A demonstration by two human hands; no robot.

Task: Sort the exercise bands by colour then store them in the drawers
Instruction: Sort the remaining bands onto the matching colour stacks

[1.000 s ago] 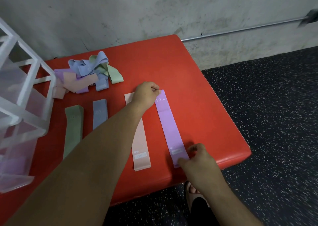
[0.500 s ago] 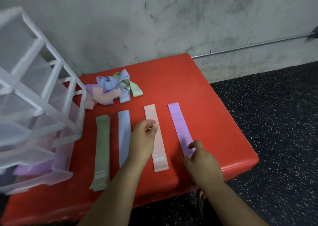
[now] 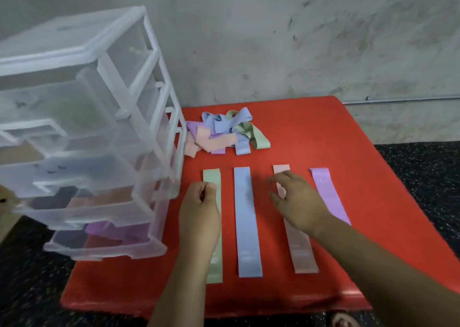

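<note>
Sorting looks partway done. 4 bands lie flat in a row at lower centre: green band [image 3: 215, 268], blue band [image 3: 247, 224], pink band [image 3: 302, 252] and purple band [image 3: 329, 197]. A tangled pile [image 3: 225, 134] waits above them, beside the drawers [image 3: 99, 132] at left, where purple and pink show through.

The left hand [image 3: 200, 202] is curled over the green band; I cannot tell whether it pinches it. The right hand [image 3: 296, 199] is loosely spread over the pink band and holds nothing.

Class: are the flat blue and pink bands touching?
Apart. The head view shows bare red pad between the blue band and the pink band.
</note>
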